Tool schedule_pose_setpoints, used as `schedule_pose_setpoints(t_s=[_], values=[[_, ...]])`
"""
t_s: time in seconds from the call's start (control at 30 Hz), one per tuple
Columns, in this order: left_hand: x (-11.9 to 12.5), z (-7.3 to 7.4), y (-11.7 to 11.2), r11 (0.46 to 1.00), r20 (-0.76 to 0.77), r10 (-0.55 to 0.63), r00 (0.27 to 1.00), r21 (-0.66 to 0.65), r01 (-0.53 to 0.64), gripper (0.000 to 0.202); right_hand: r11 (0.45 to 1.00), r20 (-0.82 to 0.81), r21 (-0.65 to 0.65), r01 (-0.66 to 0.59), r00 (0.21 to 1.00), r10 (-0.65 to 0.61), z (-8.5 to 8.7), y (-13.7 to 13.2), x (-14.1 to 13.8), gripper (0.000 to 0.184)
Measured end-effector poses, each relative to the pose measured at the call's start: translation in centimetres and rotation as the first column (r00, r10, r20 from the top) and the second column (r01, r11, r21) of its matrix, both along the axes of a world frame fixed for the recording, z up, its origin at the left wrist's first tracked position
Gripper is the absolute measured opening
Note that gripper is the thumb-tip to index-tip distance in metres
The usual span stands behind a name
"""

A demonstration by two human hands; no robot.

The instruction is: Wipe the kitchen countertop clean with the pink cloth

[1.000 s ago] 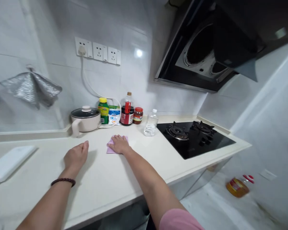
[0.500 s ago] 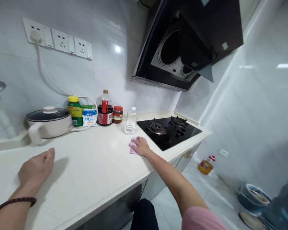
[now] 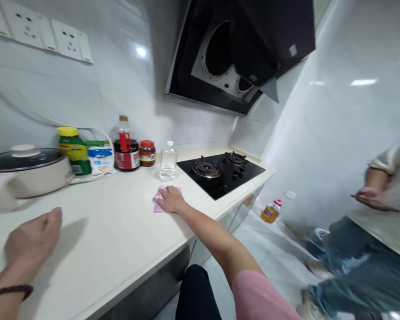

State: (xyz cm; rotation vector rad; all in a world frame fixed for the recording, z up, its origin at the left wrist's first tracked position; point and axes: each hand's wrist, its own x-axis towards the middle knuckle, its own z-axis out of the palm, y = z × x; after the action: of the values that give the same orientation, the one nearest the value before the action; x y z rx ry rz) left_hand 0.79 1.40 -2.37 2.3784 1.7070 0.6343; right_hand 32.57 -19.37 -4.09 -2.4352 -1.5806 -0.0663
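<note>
My right hand presses a pinkish-purple cloth onto the white countertop, its fingers spread over the cloth's top. Just behind that hand stands a clear bottle with a white cap and clear liquid inside. To its right, a black two-burner gas stove is set into the counter. My left hand is held curled in a loose fist over the left of the counter, and nothing shows in it. A dark braided band circles the left wrist.
Along the wall stand a cream electric pot, a green yellow-capped container, a white-and-blue packet, a dark jar and a red-lidded jar. A range hood hangs above. An oil jug and another person are at right.
My view has turned to the right, bringing the other person into sight. My right hand and the cloth have slid a little left along the counter. The left hand stays curled.
</note>
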Motion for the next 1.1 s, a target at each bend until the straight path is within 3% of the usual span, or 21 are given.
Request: schedule_pose_setpoints(t_s=[0.13,0.3,0.43,0.63,0.93,1.1], values=[[0.1,1.7,-2.1,0.999,0.027,-0.024,0.999,-0.049,0.025,0.048,0.972,-0.001,0.000,-0.235,0.972,0.235,-0.4,6.2,-6.6,0.070],[-0.1,1.7,-2.5,0.998,0.049,-0.057,0.997,-0.037,0.059,0.045,0.872,-0.045,0.010,-0.489,0.871,0.489,-0.7,13.2,-15.2,0.071],[-0.5,1.3,-2.3,0.997,0.071,-0.076,0.995,-0.001,0.076,0.048,0.824,-0.071,0.055,-0.563,0.821,0.566,-0.4,15.5,-17.7,0.072],[-0.9,0.9,-2.1,0.998,0.151,-0.069,0.986,0.013,0.068,0.051,0.799,-0.050,0.093,-0.593,0.799,0.599,0.2,16.2,-15.5,0.072],[-1.0,0.8,-2.1,0.998,0.195,-0.058,0.979,0.004,0.058,0.050,0.922,-0.066,0.066,-0.382,0.920,0.386,0.5,15.0,-6.0,0.066],[-0.9,0.5,-1.8,0.998,0.192,-0.068,0.979,0.022,0.065,0.049,0.936,-0.070,0.074,-0.345,0.934,0.350,0.2,14.6,-4.1,0.066]])
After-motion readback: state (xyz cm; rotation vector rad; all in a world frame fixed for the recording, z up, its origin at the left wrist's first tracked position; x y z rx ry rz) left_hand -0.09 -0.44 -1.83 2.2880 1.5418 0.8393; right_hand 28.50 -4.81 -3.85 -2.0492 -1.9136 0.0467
